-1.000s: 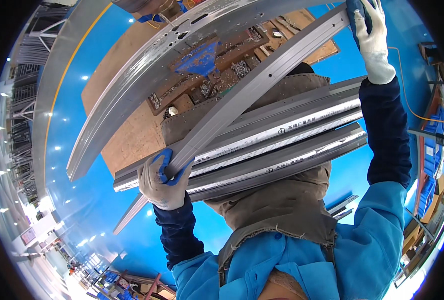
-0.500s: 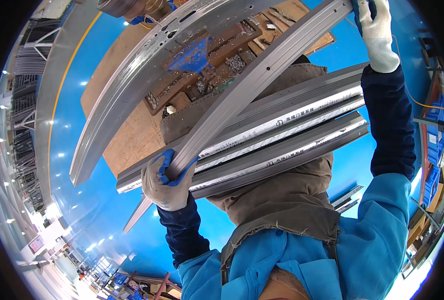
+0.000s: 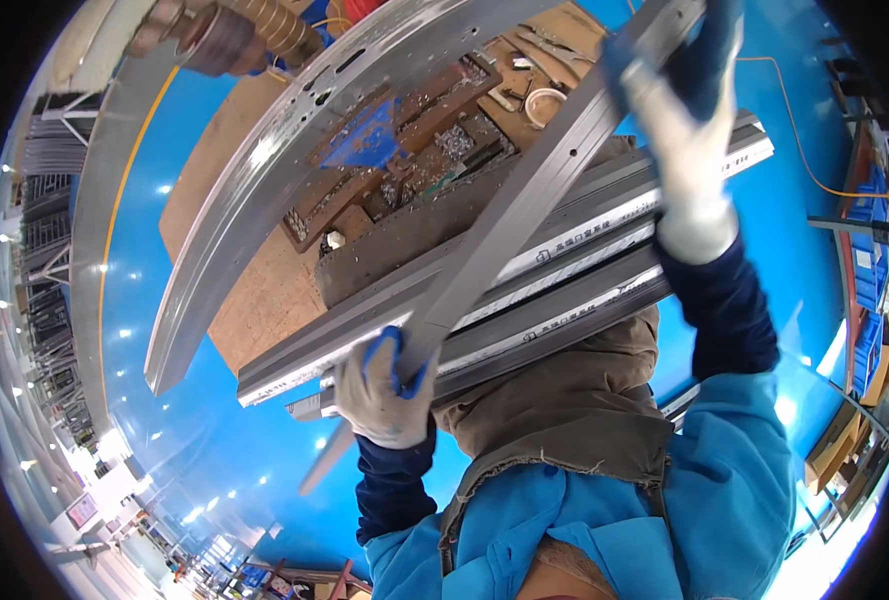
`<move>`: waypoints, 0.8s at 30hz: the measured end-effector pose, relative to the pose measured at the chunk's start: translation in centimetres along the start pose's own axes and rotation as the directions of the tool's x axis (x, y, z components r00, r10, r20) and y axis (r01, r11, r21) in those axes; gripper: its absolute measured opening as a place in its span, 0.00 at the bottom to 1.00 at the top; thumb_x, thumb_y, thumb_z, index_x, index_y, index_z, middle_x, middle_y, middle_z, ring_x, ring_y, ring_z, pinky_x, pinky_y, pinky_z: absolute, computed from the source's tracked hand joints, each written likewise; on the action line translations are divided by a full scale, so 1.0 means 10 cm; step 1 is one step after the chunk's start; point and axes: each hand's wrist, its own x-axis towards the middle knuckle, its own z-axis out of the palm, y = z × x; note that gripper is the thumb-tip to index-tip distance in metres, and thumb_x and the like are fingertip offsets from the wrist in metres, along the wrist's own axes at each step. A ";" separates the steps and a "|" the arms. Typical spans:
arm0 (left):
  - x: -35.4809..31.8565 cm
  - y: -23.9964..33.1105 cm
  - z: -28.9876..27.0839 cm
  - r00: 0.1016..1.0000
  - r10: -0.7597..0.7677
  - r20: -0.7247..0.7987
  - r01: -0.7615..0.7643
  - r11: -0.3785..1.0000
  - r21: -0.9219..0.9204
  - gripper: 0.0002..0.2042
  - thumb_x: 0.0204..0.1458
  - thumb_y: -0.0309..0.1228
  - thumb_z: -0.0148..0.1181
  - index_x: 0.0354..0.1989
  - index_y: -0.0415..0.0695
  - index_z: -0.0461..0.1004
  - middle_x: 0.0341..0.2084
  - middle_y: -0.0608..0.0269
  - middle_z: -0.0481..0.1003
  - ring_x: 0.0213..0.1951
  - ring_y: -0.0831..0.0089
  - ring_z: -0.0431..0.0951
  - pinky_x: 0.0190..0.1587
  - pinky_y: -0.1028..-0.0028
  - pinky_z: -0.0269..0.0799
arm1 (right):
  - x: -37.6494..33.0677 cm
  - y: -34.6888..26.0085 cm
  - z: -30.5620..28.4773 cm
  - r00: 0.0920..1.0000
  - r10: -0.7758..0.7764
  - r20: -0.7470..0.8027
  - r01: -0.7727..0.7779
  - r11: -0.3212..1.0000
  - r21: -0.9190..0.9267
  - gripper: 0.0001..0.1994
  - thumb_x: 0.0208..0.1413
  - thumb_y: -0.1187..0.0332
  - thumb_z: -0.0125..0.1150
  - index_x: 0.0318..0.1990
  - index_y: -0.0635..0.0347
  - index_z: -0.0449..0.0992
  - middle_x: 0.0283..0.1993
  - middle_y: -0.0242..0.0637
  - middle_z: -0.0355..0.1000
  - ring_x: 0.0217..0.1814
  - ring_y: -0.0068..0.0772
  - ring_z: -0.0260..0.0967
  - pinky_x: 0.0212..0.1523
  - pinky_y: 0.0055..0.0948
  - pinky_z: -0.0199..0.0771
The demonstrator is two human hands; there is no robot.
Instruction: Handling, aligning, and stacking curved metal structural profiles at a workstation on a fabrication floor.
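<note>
Both my hands hold one long, thin grey aluminium bar (image 3: 524,215) that runs diagonally over the bench. My left hand (image 3: 384,390), in a white glove with a blue palm, is closed around its lower end. My right hand (image 3: 689,150), gloved the same way, grips the bar near its upper end. Under the bar lies a stack of long grey aluminium profiles (image 3: 564,270) across the wooden worktop (image 3: 254,290), just in front of my brown apron.
A long curved metal rail (image 3: 264,180) lies across the far side of the worktop. Trays with metal chips, a blue scraper (image 3: 364,140) and a tape roll (image 3: 544,105) sit behind the profiles. Blue floor surrounds the bench; racks stand at right.
The bar now stands steeper in the picture. My right hand has come down and a little left along it; my left hand has shifted slightly right. Both grips stay closed.
</note>
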 end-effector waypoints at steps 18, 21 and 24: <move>-0.22 0.79 0.46 0.989 -0.109 0.098 0.130 0.963 -0.235 0.32 0.29 0.38 0.82 0.42 0.42 0.70 0.28 0.54 0.78 0.26 0.58 0.78 0.31 0.66 0.76 | -0.90 -0.40 0.14 0.953 0.303 0.010 -0.247 0.755 0.608 0.46 0.62 0.53 0.59 0.75 0.58 0.31 0.63 0.52 0.54 0.50 0.45 0.73 0.43 0.38 0.80; -0.28 0.83 0.53 0.989 -0.136 0.061 0.148 0.941 -0.303 0.29 0.31 0.35 0.80 0.42 0.42 0.70 0.31 0.55 0.77 0.25 0.62 0.77 0.30 0.68 0.74 | -0.88 -0.38 0.12 0.976 0.214 0.031 -0.189 0.774 0.604 0.46 0.62 0.52 0.58 0.75 0.58 0.32 0.62 0.52 0.56 0.49 0.43 0.74 0.42 0.34 0.81; -0.30 0.83 0.58 0.989 -0.142 0.049 0.150 0.938 -0.313 0.29 0.31 0.34 0.80 0.42 0.43 0.70 0.32 0.56 0.77 0.25 0.63 0.76 0.30 0.69 0.73 | -0.90 -0.33 0.10 0.979 0.200 0.037 -0.182 0.782 0.596 0.45 0.63 0.52 0.58 0.75 0.58 0.33 0.61 0.53 0.57 0.49 0.42 0.74 0.41 0.32 0.81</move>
